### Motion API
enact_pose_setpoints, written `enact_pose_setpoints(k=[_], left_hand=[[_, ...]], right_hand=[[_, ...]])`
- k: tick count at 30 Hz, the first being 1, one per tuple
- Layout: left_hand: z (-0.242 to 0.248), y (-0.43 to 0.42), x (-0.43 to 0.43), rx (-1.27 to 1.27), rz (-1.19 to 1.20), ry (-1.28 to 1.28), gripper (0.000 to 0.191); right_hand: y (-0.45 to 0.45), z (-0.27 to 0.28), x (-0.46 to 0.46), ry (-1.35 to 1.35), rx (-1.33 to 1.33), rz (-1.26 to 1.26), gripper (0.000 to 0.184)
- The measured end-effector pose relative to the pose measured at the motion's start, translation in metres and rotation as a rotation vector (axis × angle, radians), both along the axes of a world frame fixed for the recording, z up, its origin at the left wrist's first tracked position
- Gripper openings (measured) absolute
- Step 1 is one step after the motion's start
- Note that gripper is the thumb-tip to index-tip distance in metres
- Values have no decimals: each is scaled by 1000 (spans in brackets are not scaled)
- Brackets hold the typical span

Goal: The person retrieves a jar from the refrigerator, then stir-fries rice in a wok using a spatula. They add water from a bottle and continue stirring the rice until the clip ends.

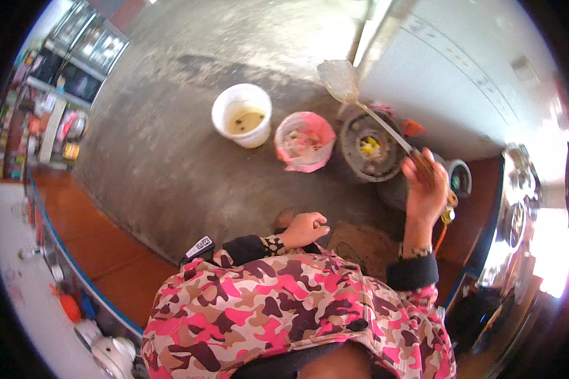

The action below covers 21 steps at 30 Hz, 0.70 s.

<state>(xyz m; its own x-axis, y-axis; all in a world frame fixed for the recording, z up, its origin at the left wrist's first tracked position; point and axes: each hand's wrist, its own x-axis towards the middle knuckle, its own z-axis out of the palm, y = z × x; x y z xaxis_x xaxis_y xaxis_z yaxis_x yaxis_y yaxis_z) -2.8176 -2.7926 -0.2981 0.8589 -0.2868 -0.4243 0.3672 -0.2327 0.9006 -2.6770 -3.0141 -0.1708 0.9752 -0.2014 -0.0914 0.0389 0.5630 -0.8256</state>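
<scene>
My right hand (426, 189), raised on the right, grips the brown handle of a metal cooking spatula (388, 125). Its broad blade (339, 79) points up and to the left, away from me, and is light with a worn look. Below the spatula stands a dark grey bucket (351, 158) with some yellow scraps (370, 146) inside. My left hand (304, 230) rests before my body with curled fingers, and nothing shows in it. Beyond it are a bin lined with a pink bag (284, 158) and a white bucket (220, 116) holding cloudy yellowish liquid.
Grey concrete floor (170, 156) spreads ahead. A grey gas cylinder (459, 177) with a brass valve (448, 215) and orange hose (440, 239) stands right. Counters flank me; the left one (23, 303) is white-topped. A rice cooker (111, 355) and shelves (52, 118) are left.
</scene>
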Motion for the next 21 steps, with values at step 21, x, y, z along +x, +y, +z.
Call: enact_pose_setpoints(k=[21], left_hand=[[123, -280, 45, -349, -1029, -175, 31]], right_hand=[[-307, 216, -361, 359, -933, -1284, 31]])
